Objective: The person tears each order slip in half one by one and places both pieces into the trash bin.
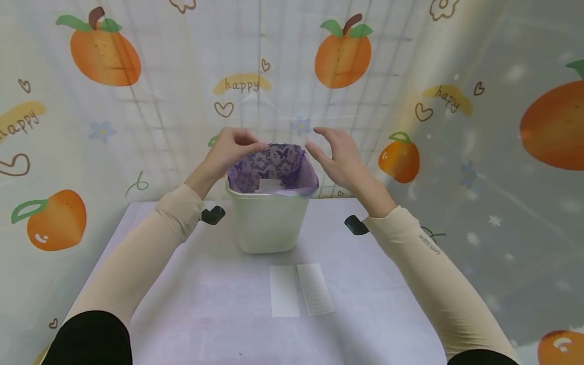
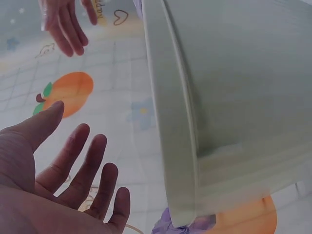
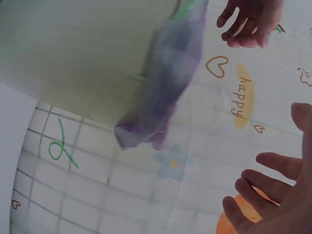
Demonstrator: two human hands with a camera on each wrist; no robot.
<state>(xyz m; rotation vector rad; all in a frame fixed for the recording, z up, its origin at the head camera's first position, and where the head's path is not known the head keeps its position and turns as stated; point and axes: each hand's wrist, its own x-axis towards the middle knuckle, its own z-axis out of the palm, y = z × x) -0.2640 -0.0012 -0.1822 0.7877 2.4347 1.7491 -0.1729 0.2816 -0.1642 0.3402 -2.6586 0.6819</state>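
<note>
A pale green bin (image 1: 269,223) stands on the table, lined with a purple patterned bag (image 1: 260,170). Part of the bag folds over the rim and hangs outside, plain in the right wrist view as a loose purple flap (image 3: 173,73). Inside lies a small white piece (image 1: 270,185). My left hand (image 1: 230,152) hovers by the bin's left rim, fingers spread and holding nothing in the left wrist view. Beyond the right rim, my right hand (image 1: 339,157) is raised with fingers loosely bent, apart from the bag and holding nothing.
Two white paper-like slips, a left one (image 1: 284,291) and a right one (image 1: 316,289), lie side by side in front of the bin. The table (image 1: 196,314) has a pale lilac cover. Behind it hangs a curtain (image 1: 182,116) printed with oranges.
</note>
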